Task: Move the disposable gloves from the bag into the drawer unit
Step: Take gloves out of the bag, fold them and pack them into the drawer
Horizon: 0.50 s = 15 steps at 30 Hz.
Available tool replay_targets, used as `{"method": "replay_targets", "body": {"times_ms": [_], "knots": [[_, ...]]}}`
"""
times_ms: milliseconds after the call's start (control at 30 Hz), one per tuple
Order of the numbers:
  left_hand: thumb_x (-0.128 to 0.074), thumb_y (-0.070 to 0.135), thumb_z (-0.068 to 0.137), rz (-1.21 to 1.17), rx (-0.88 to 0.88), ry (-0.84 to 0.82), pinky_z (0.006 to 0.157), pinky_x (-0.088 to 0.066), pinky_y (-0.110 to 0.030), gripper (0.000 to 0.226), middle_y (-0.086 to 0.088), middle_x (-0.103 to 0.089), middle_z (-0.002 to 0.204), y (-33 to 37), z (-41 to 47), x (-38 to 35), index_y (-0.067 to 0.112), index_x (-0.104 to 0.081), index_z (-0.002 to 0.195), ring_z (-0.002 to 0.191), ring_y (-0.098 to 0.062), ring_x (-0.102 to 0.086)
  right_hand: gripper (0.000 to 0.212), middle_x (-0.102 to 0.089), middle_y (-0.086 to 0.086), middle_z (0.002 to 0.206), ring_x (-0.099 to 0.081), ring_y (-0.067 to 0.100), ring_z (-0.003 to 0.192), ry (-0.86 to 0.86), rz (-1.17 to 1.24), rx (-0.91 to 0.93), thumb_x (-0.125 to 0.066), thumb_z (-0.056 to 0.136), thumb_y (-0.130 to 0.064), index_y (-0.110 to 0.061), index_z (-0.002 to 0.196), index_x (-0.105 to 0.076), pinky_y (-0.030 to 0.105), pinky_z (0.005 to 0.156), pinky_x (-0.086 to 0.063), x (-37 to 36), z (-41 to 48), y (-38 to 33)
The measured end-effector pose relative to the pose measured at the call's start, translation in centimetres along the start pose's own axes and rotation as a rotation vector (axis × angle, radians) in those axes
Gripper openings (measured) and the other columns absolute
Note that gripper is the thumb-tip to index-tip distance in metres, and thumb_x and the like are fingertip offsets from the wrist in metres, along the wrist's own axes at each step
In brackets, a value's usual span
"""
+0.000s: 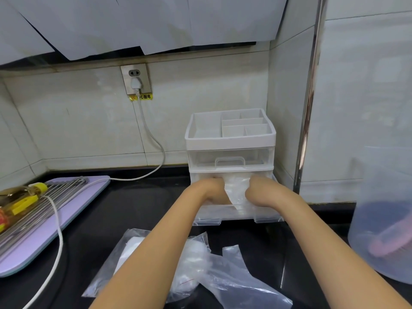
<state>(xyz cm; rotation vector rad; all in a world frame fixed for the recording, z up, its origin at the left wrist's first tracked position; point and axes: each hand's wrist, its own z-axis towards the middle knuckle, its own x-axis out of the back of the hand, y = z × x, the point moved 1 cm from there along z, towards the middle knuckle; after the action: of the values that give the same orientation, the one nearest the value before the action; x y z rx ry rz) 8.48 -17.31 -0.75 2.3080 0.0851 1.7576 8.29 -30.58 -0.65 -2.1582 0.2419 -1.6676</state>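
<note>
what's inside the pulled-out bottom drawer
A crumpled bundle of clear gloves, gripped between the left hand and right hand. The hands and plastic cover the drawer floor, so anything beneath can't be seen.

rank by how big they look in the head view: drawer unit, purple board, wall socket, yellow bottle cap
1. drawer unit
2. purple board, close behind; cut off at the left frame edge, so unsure
3. wall socket
4. yellow bottle cap

In drawer (268, 215): gloves (236, 188) gripped by left hand (211, 189), right hand (259, 191) (bag (191, 259) nearer).
</note>
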Motion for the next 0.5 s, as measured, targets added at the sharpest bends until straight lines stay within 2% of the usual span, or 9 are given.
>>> {"method": "replay_targets", "body": {"times_ms": [100,200,267,300,367,400,500], "knots": [[-0.062,0.028,0.091,-0.026,0.023,0.032,0.081,-0.041,-0.028,0.036,-0.006,-0.053,0.115,-0.2,-0.7,0.4,0.010,-0.052,0.121,0.100,-0.022,-0.050,0.025,-0.051,0.011,0.095,-0.045,0.020,0.081,0.001,-0.033,0.009,-0.034,0.092,-0.002,-0.002,0.103,-0.057,0.022,0.057,-0.033,0.2,-0.4,-0.2],[-0.064,0.030,0.090,-0.041,0.090,0.073,0.091,-0.041,-0.031,0.055,-0.007,-0.050,0.132,-0.5,-2.1,1.5,0.009,-0.043,0.137,0.116,-0.025,-0.050,0.033,-0.053,0.013,0.101,-0.047,0.019,0.081,-0.009,-0.032,-0.005,-0.033,0.095,-0.004,0.004,0.117,-0.056,0.023,0.061,-0.036,0.3,-0.4,-0.2],[-0.060,0.036,0.092,-0.058,0.071,0.098,0.080,-0.040,-0.029,0.039,-0.005,-0.052,0.111,-0.5,-3.0,2.1,0.010,-0.054,0.121,0.099,-0.021,-0.051,0.035,-0.055,0.014,0.107,-0.051,0.021,0.089,-0.010,-0.035,-0.013,-0.033,0.096,-0.005,0.003,0.121,-0.055,0.025,0.072,-0.041,0.3,-0.4,-0.2],[-0.056,0.038,0.094,-0.062,0.062,0.099,0.072,-0.039,-0.027,0.029,-0.002,-0.051,0.098,-0.5,-3.4,2.2,0.011,-0.058,0.105,0.087,-0.020,-0.050,0.035,-0.055,0.013,0.106,-0.051,0.022,0.091,-0.007,-0.044,-0.010,-0.033,0.095,-0.005,0.003,0.121,-0.055,0.025,0.070,-0.041,0.3,-0.4,-0.2],[-0.047,0.039,0.097,-0.001,0.073,0.070,0.062,-0.035,-0.026,0.032,-0.001,-0.050,0.081,-0.3,-4.2,2.2,0.011,-0.054,0.083,0.069,-0.018,-0.047,0.033,-0.052,0.011,0.098,-0.048,0.020,0.081,0.000,-0.056,-0.003,-0.033,0.094,-0.004,0.003,0.115,-0.057,0.022,0.058,-0.036,0.4,-0.3,-0.1],[-0.043,0.039,0.098,0.042,0.084,0.052,0.061,-0.035,-0.026,0.032,-0.001,-0.052,0.082,-0.1,-4.5,2.1,0.011,-0.053,0.085,0.070,-0.017,-0.047,0.030,-0.051,0.009,0.093,-0.046,0.019,0.076,0.006,-0.057,-0.004,-0.033,0.093,-0.003,0.002,0.109,-0.058,0.022,0.055,-0.033,0.3,-0.3,0.0],[-0.039,0.036,0.100,0.094,0.114,0.004,0.070,-0.037,-0.027,0.035,-0.002,-0.055,0.105,0.2,-4.8,2.0,0.011,-0.052,0.120,0.086,-0.018,-0.050,0.023,-0.053,0.008,0.086,-0.044,0.016,0.067,0.048,-0.047,-0.009,-0.033,0.091,-0.004,-0.007,0.077,-0.051,0.023,0.055,-0.034,0.5,-0.1,0.1]]}}
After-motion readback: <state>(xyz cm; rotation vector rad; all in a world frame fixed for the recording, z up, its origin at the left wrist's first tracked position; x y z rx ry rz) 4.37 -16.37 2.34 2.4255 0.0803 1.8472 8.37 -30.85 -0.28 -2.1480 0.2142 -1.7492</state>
